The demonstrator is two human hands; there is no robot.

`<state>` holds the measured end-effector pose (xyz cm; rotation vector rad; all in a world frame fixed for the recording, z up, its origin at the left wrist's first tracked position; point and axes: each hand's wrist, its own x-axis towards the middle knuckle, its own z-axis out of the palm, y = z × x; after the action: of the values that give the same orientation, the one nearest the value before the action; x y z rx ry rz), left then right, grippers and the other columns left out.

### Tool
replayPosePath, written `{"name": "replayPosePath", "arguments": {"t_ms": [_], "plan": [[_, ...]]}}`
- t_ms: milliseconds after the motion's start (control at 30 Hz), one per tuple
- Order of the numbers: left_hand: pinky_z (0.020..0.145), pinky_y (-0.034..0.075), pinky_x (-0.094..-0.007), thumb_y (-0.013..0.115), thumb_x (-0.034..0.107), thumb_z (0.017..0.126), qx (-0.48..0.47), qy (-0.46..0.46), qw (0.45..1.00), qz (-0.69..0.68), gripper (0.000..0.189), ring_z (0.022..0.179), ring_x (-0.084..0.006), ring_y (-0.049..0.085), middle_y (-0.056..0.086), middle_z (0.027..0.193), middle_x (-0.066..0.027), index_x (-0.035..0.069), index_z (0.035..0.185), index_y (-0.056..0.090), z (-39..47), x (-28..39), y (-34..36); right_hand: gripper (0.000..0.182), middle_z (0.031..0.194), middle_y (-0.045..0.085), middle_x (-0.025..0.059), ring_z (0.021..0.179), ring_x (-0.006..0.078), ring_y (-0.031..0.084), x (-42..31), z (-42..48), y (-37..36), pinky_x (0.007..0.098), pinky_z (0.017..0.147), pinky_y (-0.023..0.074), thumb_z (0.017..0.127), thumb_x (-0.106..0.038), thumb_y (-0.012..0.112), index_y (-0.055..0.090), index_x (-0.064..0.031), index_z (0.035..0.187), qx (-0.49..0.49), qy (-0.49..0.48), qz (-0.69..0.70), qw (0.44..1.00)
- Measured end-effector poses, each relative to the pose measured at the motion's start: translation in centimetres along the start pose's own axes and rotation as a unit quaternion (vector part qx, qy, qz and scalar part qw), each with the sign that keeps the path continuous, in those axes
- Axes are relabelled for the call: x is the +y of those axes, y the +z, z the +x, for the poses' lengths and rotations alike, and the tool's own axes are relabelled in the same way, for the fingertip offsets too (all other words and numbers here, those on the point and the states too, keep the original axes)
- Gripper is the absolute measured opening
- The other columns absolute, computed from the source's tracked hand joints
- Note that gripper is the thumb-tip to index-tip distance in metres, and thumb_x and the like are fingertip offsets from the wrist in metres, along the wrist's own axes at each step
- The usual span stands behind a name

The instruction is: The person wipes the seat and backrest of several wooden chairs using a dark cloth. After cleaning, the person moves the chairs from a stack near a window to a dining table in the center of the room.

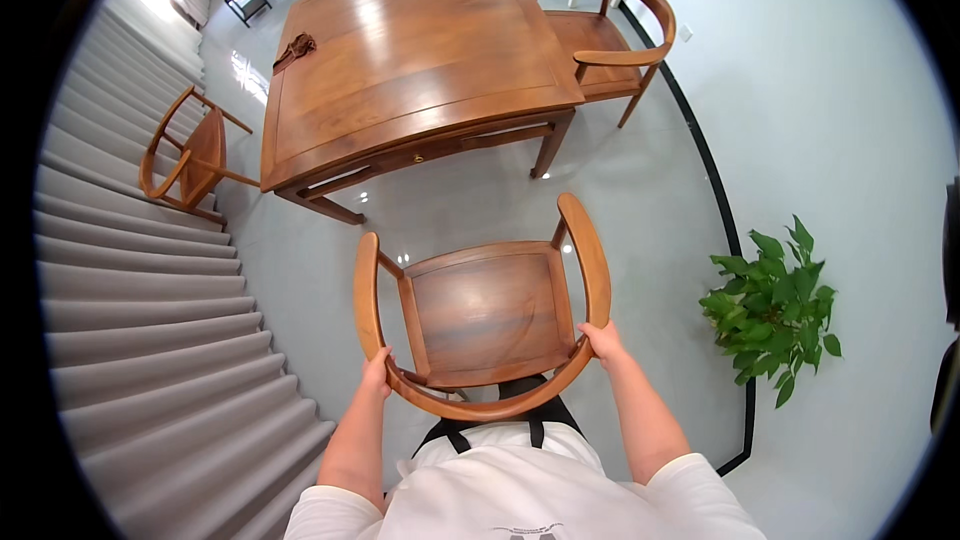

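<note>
A wooden armchair (487,307) with a curved horseshoe rail stands right in front of my body, its seat facing the table. My left hand (377,372) grips the left side of the rail. On the opposite side, my right hand (602,342) is closed around the rail near its rear support. The rail's back curve lies close to my waist. Beyond the chair is a wooden table (420,52) with a small drawer knob (418,159) on its near side. A gap of floor shows between the chair's arms and the table.
A brown cloth (296,51) lies at the table's left edge. Similar armchairs stand left (199,154) and right (607,52) of the table. Pleated grey curtains (165,330) line the left side. A leafy green plant (776,307) is by the right wall.
</note>
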<state>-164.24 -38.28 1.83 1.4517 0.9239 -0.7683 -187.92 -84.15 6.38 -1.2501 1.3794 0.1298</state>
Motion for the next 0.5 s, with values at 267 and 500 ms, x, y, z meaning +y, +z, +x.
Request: {"name": "replayPosePath", "arguments": {"t_ms": [267, 500], "plan": [[0.074, 0.054, -0.0465, 0.073, 0.019, 0.087, 0.047, 0.047, 0.997, 0.050, 0.045, 0.088, -0.0253, 0.062, 0.058, 0.105, -0.0094, 0.011, 0.123, 0.048, -4.5, 1.8, 3.0, 0.040, 0.085, 0.062, 0.0124, 0.062, 0.0240, 0.065, -1.3, 3.0, 1.3, 0.0369, 0.056, 0.0532, 0.085, -0.015, 0.071, 0.049, 0.0021, 0.114, 0.029, -0.050, 0.009, 0.998], [0.075, 0.055, -0.0440, 0.066, 0.019, 0.087, -0.088, -0.137, 0.987, 0.004, 0.025, 0.080, -0.0243, 0.069, 0.062, 0.086, -0.0062, 0.010, 0.107, 0.053, -5.0, 2.1, 1.4, 0.028, 0.079, 0.063, 0.0108, 0.060, 0.0211, 0.063, -3.3, 2.0, 2.4, 0.0354, 0.054, 0.0526, 0.085, -0.007, 0.066, 0.052, 0.0025, 0.107, -0.034, -0.007, 0.078, 0.996]]}}
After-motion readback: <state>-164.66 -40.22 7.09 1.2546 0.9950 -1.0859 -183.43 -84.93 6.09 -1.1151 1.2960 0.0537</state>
